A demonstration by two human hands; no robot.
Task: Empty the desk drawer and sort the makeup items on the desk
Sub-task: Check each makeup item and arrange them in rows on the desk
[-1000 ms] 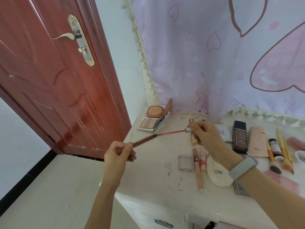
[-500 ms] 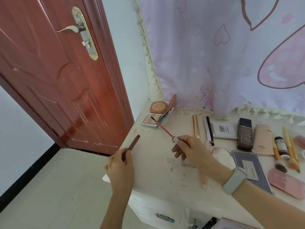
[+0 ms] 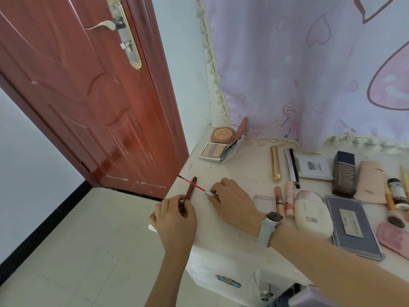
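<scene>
My left hand grips a dark red lip-gloss tube near the desk's left corner, its tip pointing up. My right hand pinches the white cap of the thin red applicator wand, which points left past the desk edge and crosses behind the tube. On the white desk lie two open compacts, a gold tube, two pink lip tubes, a white bottle, a dark foundation bottle and a dark palette.
A red wooden door stands left of the desk. A purple heart-print curtain hangs behind it. Brushes and a pink case lie at the right edge. A drawer front with a blue handle shows below.
Both hands came lower and closer together near the desk's left corner. The wand, earlier pointing towards the compacts, now points left and crosses the tube in my left hand.
</scene>
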